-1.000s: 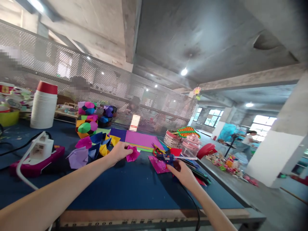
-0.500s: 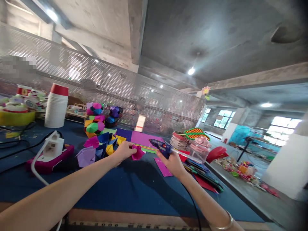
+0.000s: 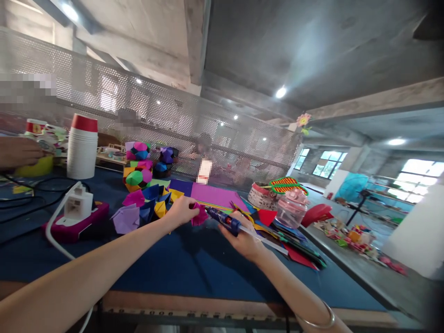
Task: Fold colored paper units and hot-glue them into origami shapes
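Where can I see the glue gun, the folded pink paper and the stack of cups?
Glue gun (image 3: 226, 220): head view, on the middle of its blue body.
Folded pink paper (image 3: 199, 216): head view, on its side beyond the fingertips.
Stack of cups (image 3: 82, 153): head view, on its white side.

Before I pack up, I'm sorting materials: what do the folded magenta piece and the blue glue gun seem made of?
Folded magenta piece: probably paper, matte, given its thin, angular edges.
Blue glue gun: likely plastic, perhaps semi-glossy, judging by its moulded shape.
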`<state>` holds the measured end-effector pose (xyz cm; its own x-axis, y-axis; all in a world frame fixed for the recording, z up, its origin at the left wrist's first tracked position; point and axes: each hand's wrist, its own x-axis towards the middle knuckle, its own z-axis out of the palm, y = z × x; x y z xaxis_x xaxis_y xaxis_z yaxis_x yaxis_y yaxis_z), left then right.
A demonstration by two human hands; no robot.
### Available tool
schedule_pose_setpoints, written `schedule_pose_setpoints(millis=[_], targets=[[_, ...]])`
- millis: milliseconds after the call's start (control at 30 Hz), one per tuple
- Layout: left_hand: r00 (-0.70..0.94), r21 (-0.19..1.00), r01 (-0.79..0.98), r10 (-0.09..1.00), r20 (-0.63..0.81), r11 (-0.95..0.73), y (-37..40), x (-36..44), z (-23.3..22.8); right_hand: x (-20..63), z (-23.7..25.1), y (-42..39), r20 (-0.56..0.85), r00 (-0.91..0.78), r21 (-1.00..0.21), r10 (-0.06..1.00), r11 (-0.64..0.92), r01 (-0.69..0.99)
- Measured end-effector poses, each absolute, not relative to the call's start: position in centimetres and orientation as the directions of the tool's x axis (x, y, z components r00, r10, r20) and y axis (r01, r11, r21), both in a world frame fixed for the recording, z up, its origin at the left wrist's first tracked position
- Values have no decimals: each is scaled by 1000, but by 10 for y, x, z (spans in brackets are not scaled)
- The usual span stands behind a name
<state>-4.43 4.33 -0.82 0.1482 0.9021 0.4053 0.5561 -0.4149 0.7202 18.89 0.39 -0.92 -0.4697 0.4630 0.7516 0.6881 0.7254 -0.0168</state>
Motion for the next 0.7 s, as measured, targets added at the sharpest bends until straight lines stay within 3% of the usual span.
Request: schedule_pose_setpoints(millis=[700], targets=[[205, 702, 585, 911, 357, -406, 39, -42, -7, 188, -13, 4, 762, -479, 45, 436, 702, 711]])
